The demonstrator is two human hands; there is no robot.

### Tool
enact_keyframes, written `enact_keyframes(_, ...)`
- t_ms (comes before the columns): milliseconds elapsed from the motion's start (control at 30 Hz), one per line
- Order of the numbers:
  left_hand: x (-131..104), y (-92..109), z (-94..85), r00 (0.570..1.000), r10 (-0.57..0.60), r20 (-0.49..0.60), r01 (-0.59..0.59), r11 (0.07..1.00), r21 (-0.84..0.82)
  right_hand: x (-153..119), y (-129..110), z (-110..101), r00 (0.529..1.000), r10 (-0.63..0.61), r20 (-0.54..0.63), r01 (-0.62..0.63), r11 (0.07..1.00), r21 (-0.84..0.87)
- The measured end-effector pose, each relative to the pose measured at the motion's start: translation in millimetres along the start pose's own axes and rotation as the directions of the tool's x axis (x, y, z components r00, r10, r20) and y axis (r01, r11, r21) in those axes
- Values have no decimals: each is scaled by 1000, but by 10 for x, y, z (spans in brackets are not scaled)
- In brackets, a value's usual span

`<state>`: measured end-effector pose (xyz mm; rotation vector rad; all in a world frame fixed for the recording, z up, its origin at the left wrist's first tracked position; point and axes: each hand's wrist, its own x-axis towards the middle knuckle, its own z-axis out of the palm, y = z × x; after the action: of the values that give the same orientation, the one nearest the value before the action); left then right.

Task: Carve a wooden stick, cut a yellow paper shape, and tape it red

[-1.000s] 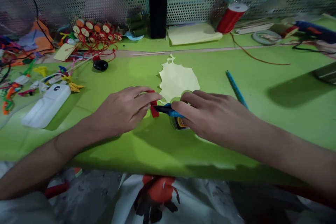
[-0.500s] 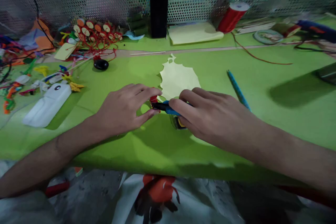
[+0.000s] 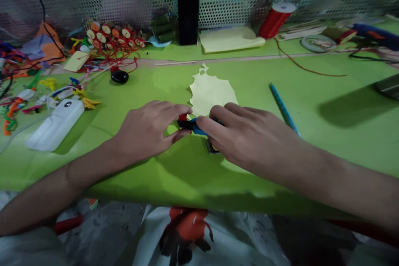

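Note:
Between the thumb and index finger of my left hand [image 3: 152, 131] is a small red piece [image 3: 183, 116], mostly covered. My right hand [image 3: 243, 133] grips a blue-and-black tool [image 3: 199, 127] whose exact kind I cannot make out. The tool's black end lies across the red piece, between my left fingertips. Just beyond both hands lies a pale yellow sheet of paper [image 3: 213, 90] with a scalloped, cut edge. Partly hidden under my right hand is a small clear object with black and yellow parts [image 3: 212, 146].
A blue pencil [image 3: 285, 110] lies to the right. On the left are a white device [image 3: 56, 126], a black mouse-like object [image 3: 119, 77] and colourful scraps. Behind stand red-tied rolls [image 3: 109, 35], a black phone [image 3: 188, 14], folded paper [image 3: 232, 39] and a red thread spool [image 3: 276, 20].
My right hand and the blue-and-black tool have shifted slightly left, so the black end reaches further across the red piece. My left hand has hardly moved.

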<state>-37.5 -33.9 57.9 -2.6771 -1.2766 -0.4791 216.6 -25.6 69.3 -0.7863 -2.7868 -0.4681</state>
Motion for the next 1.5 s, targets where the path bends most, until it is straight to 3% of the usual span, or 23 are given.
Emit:
enact_keyframes(367,-3,-13,18,1000,-18,10,18,999,-40,-2,5,-22,999,9,49,-8,1000,-14)
enact_keyframes(433,-5,-11,7,999,-40,35,42,998,-53,-43,127,-4,995,25,97,-21,999,-39)
enact_keyframes(533,-4,3,-19,995,-74,60,77,996,-52,-180,412,57,971,169,167,-152,982,-107)
enact_keyframes(633,10,10,-38,989,-110,95,116,991,-70,-323,607,104,951,262,165,-244,962,-125)
enact_keyframes(767,24,2,-38,983,-143,111,154,984,-93,-330,462,68,991,108,74,-104,993,-63)
enact_keyframes(900,15,4,-25,984,-145,99,154,984,-93,-200,201,-1,999,-30,18,30,999,-10)
enact_keyframes(967,9,4,-20,984,-148,100,157,984,-87,-151,186,-5,1000,-16,17,16,1000,-5)
enact_keyframes(1033,6,-7,-16,985,-150,90,157,984,-86,-114,273,26,996,77,47,-77,997,3)
enact_keyframes(1100,6,-28,-15,988,-138,66,144,984,-102,-80,443,95,962,248,119,-252,967,23)
enact_keyframes(1200,13,-63,-9,993,-120,16,121,981,-149,-37,775,263,835,498,232,-521,852,49)
enact_keyframes(1300,15,-80,10,988,-147,-46,138,976,-166,-32,1064,470,739,611,284,-655,750,91)
enact_keyframes(1367,8,-84,26,981,-172,-93,156,975,-157,-54,1184,606,719,633,287,-684,717,133)
enact_keyframes(1500,-15,-103,43,966,-179,-184,149,975,-165,-111,1278,830,738,620,266,-670,719,181)
